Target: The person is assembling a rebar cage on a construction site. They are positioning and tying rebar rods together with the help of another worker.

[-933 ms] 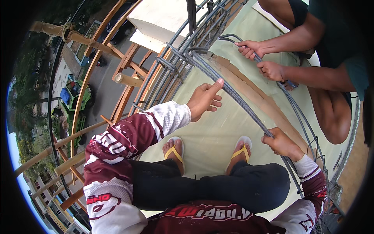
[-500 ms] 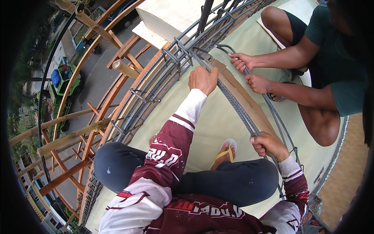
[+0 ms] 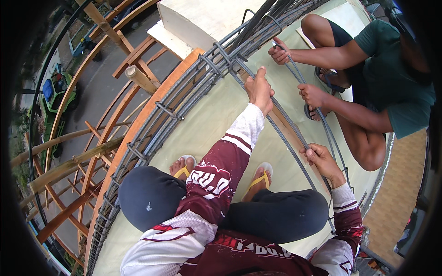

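My left hand [image 3: 260, 91] is closed around ribbed steel rebar near the top centre, its thumb pointing up. From there two rods run toward my right. The right-hand rebar [image 3: 291, 124] leads into my right hand [image 3: 323, 162], whose fingers are closed on it. The left-hand rebar [image 3: 288, 147] passes beside my right hand, apart from it. Beyond my left hand, the rods meet a curved rebar cage [image 3: 187, 94] with stirrups. Opposite me, a squatting person's hands [image 3: 314, 95] grip another bent rebar [image 3: 328, 131].
Pale green sheeting [image 3: 221, 110] lies underfoot. An orange wooden edge board [image 3: 120, 161] borders it on the left, with bamboo and timber scaffolding [image 3: 99, 149] outside. Far below is a road [image 3: 99, 83] with a green truck [image 3: 57, 94]. A white box form [image 3: 198, 20] stands at the back.
My left hand has shifted right and slightly down, its thumb now raised. The two rods between my hands have spread apart. The other person's bent rebar end has lifted away from the cage.
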`<state>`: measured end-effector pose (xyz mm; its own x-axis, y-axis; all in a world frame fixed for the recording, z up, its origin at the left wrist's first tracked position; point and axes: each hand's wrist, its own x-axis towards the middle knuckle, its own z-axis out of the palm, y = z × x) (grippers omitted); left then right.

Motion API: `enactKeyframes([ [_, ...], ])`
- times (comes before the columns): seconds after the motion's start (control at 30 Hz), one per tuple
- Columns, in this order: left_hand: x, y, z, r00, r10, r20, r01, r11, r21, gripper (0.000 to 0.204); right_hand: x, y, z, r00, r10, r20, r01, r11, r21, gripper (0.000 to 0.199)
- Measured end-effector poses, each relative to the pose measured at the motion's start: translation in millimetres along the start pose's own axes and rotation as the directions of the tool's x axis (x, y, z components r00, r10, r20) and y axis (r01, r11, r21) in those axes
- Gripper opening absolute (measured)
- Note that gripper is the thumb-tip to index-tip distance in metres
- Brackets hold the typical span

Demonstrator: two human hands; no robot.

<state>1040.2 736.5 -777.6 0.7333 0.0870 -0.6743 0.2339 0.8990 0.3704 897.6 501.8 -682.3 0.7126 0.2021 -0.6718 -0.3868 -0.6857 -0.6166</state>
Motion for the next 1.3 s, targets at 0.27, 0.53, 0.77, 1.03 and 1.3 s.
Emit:
enactKeyframes([
  [0.27,-1,7,0,0.995,-0.009,0.1,0.012,0.999,-0.031,0.024,2,-11,30,0.916,-0.169,-0.365,0.059,0.954,-0.296,0.052],
  [0.53,4,6,-6,0.977,0.026,0.212,-0.025,1.0,-0.003,0.022,-4,-26,36,0.874,-0.242,-0.421,-0.016,0.852,-0.523,0.043],
  [0.77,19,6,-19,0.965,0.002,0.261,-0.004,1.0,0.008,0.026,-5,-23,33,0.926,-0.112,-0.359,-0.091,0.86,-0.502,0.048],
  [1.03,54,21,-25,0.957,-0.059,0.283,0.009,0.984,0.175,0.034,-23,-26,29,0.901,-0.15,-0.407,-0.016,0.926,-0.377,0.048],
  [1.3,52,39,-20,0.98,-0.146,0.136,0.095,0.94,0.327,0.019,-22,-16,19,0.889,-0.193,-0.415,0.072,0.954,-0.29,0.045],
])
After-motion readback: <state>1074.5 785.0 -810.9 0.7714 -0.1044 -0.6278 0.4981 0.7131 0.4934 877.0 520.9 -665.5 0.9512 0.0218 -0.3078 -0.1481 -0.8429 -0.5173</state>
